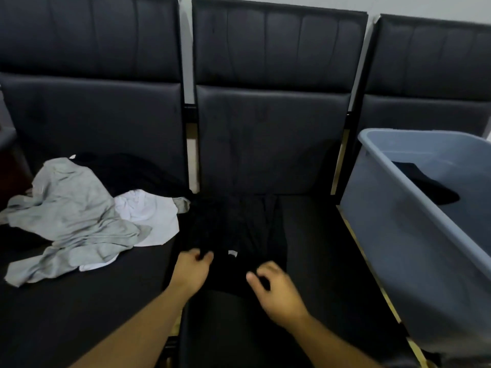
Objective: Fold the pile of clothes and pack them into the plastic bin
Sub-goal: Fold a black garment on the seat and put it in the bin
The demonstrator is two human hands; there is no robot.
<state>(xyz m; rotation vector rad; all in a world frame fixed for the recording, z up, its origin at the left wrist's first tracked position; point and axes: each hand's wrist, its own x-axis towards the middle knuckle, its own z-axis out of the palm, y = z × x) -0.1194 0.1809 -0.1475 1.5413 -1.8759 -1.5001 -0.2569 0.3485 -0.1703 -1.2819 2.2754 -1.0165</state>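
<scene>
A black garment (233,229) with a small white label lies spread on the middle seat. My left hand (192,269) pinches its near edge on the left side. My right hand (276,285) curls its fingers round the near edge on the right side. A pile of clothes (79,216), with grey, white and black pieces, lies on the left seat. The grey-blue plastic bin (414,208) stands tilted on the right seat, with a dark folded garment (422,187) inside it.
Three dark padded chairs stand side by side with tall backrests (271,102). Narrow gaps with metal frames separate the seats. A pale wall shows at the top right behind the chairs.
</scene>
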